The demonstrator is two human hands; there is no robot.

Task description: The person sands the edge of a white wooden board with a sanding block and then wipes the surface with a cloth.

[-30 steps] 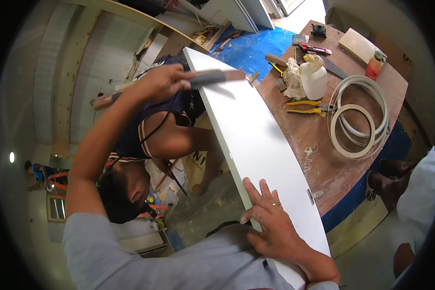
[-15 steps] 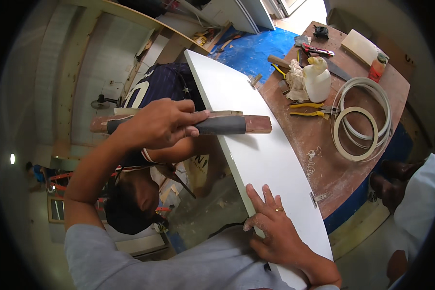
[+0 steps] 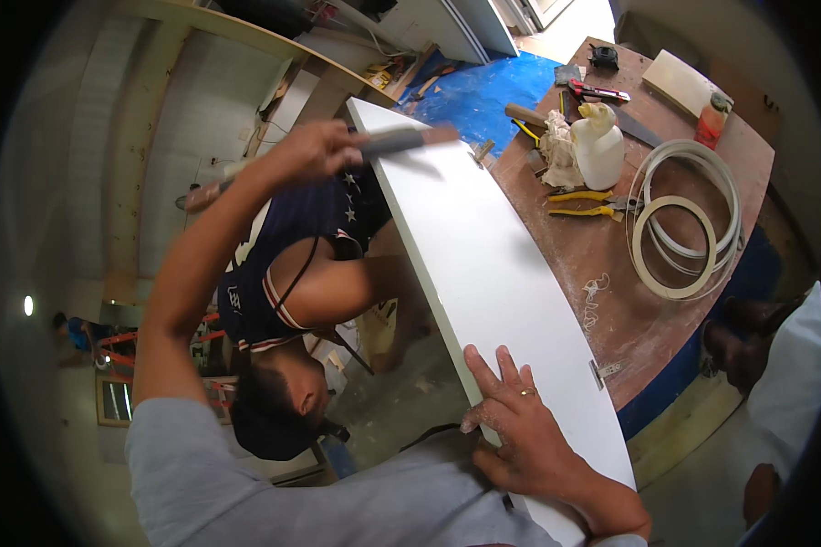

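The left hand grips a reddish-brown bar wrapped in dark grey sheet at twelve o'clock, across a long white flat panel running eleven to five; the right hand rests there, fingers spread, at five. Silver metal hinges are already on (what's left, I can't tell).

Panel left of table; pliers, tape measure on table.

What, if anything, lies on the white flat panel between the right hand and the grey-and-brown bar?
Nothing: the panel is bare between right hand and bar, as the head view shows.
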